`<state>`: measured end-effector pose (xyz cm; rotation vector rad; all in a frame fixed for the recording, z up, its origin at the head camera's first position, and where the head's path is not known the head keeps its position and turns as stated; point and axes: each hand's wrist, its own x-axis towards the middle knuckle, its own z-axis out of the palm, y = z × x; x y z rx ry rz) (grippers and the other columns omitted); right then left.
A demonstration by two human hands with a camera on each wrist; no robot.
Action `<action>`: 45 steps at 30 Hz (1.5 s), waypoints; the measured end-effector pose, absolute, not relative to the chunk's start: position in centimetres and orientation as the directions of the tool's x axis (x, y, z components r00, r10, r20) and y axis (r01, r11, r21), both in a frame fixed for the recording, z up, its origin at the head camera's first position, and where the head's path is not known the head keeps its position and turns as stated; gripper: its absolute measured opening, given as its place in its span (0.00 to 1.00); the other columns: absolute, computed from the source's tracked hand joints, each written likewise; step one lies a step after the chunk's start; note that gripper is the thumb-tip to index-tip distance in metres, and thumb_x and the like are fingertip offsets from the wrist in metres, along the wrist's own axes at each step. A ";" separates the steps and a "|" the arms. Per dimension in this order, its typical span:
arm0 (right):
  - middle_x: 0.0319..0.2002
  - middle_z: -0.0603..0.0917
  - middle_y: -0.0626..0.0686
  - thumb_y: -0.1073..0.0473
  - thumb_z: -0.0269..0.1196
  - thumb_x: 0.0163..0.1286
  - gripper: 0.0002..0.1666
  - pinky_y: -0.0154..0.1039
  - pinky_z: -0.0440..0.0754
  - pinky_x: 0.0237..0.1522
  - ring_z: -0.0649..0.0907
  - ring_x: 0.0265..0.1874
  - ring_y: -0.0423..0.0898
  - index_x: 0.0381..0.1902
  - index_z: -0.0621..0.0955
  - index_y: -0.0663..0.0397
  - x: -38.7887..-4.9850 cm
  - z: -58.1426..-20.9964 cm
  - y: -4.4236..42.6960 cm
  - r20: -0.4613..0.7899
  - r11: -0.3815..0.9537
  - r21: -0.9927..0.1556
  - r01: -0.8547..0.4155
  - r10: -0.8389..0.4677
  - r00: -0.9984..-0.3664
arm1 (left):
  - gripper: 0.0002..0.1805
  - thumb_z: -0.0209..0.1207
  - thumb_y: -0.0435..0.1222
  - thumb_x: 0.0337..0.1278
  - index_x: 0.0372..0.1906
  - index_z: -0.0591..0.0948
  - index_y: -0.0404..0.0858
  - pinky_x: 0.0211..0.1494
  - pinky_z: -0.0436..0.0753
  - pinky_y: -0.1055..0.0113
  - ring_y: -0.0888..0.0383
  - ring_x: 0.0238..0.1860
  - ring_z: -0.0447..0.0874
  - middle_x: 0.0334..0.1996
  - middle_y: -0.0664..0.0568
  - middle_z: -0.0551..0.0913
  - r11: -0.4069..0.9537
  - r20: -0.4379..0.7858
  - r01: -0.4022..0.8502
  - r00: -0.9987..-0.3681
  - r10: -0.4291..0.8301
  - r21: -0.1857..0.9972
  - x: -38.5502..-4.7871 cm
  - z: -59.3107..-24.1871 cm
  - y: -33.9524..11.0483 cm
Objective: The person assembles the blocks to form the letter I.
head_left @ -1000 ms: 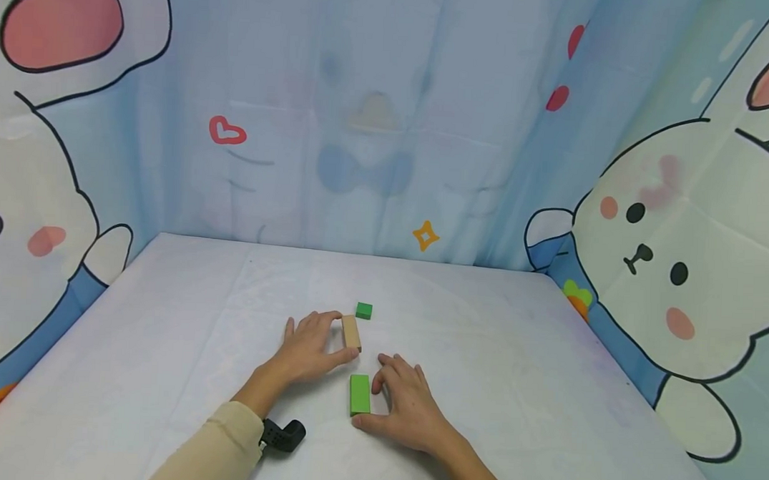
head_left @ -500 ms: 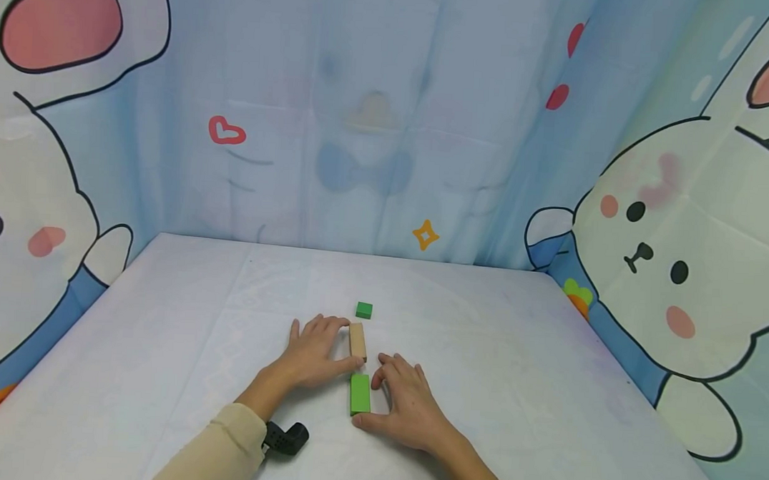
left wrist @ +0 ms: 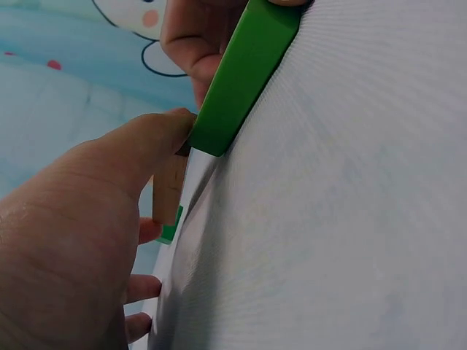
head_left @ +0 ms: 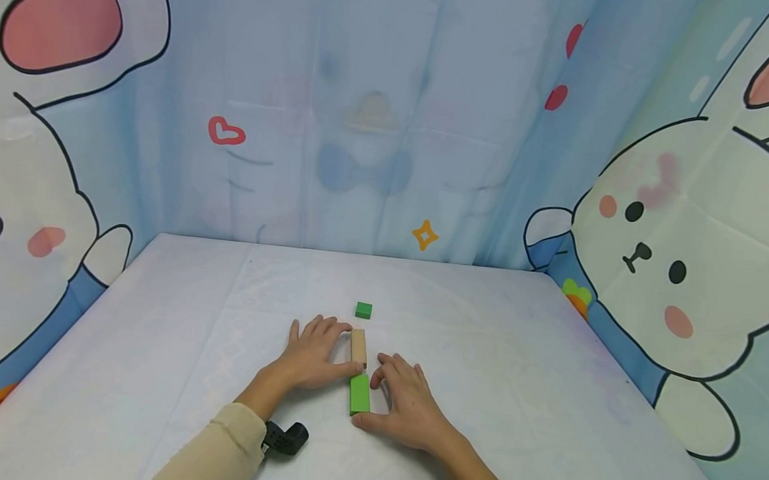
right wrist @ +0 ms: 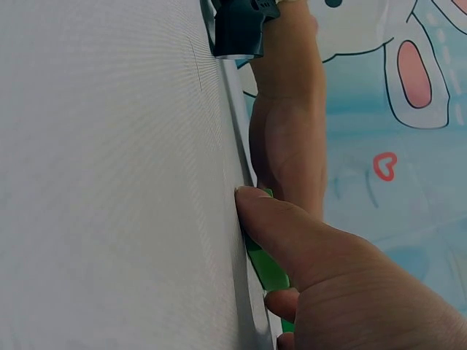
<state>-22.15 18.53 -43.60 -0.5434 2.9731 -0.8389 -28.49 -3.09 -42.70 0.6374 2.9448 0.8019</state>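
— How many blocks do you count?
— Three on the white table (head_left: 514,367): one wooden block (head_left: 357,348), one long green block (head_left: 360,394) and one small green block (head_left: 363,311). With twelve toward the backdrop (head_left: 289,64), the wooden one lies at twelve o'clock from the long green one, and the small one sits apart, farther out at twelve.
— Do the first two touch?
— Their ends nearly meet; whether they touch, I can't tell.
— And the two hands?
— The left hand (head_left: 313,355), at eight o'clock from the wooden block, pinches it end to end, index finger at the far end, thumb at the near one. Its other fingers are spread.
— The right hand (head_left: 406,405)?
— At four o'clock from the long green block, thumb against the near end, fingers bent round the right side. I can't tell whether the index fingertip touches.
— Anything else?
— One black device (head_left: 287,438) beside the left sleeve (head_left: 217,447), at eight o'clock from the long green block. The backdrop carries one red heart (head_left: 226,137) and one orange star (head_left: 418,234).
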 end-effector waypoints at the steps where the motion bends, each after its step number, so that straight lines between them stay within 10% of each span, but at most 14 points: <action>1: 0.74 0.71 0.61 0.33 0.76 0.53 0.30 0.74 0.49 0.76 0.63 0.79 0.65 0.41 0.74 0.39 -22.1 -43.6 18.5 0.087 0.798 -0.507 -0.326 -0.329 -0.940 | 0.44 0.60 0.67 0.60 0.74 0.70 0.46 0.78 0.43 0.26 0.36 0.81 0.54 0.77 0.40 0.66 0.785 0.079 0.380 -0.916 0.394 0.489 -28.5 -42.7 -3.1; 45: 0.75 0.71 0.62 0.32 0.76 0.52 0.32 0.74 0.50 0.76 0.63 0.78 0.66 0.41 0.74 0.41 -22.1 -43.6 18.6 0.093 0.797 -0.499 -0.339 -0.340 -0.936 | 0.45 0.60 0.65 0.58 0.78 0.66 0.54 0.79 0.42 0.28 0.37 0.82 0.51 0.80 0.43 0.62 0.797 0.033 0.387 -0.907 0.421 0.463 -28.7 -42.8 -3.5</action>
